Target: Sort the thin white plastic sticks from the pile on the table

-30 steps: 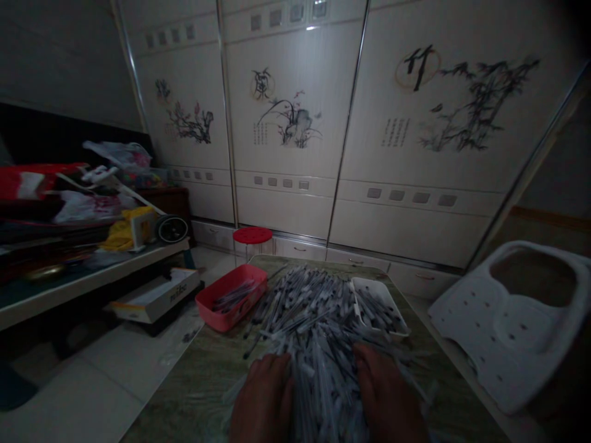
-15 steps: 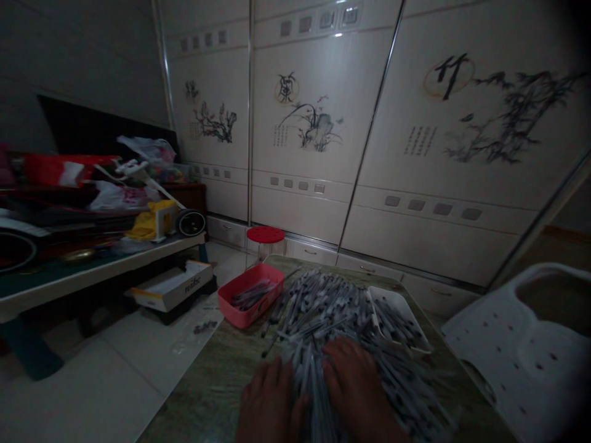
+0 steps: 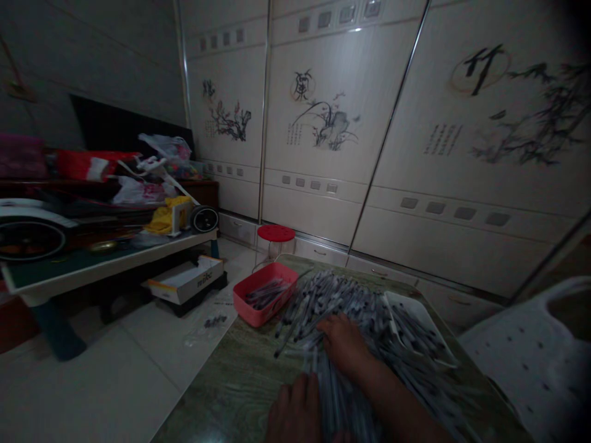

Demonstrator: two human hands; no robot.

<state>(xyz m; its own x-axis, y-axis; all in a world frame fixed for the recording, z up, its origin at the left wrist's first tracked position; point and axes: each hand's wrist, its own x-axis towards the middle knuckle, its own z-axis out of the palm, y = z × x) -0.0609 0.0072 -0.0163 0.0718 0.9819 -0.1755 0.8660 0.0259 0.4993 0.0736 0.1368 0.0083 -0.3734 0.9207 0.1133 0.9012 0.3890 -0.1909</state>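
Note:
A large heap of slim clear pen-like tubes (image 3: 339, 292) with dark ends covers the middle of the table (image 3: 240, 381). My left hand (image 3: 298, 409) lies at the near edge, its fingers stretched along the left side of a bundle of tubes (image 3: 339, 400). Farther forward, my right hand (image 3: 344, 344) reaches into the heap with its fingers curled over some tubes; its thumb is hidden. A red plastic box (image 3: 249, 314) holding several tubes stands left of the heap. On the right is a white tray (image 3: 450, 355) with more tubes in it.
A white chair (image 3: 521, 351) with holes stands close on the right. Behind the table is a red stool (image 3: 276, 233). On the left, a low bench (image 3: 133, 253) carries bags and a wheeled toy, with an open carton (image 3: 187, 286) beneath it.
The view has turned slightly left. My right hand has moved forward off the near bundle onto the heap. My left hand has drawn back a little toward me, beside the bundle.

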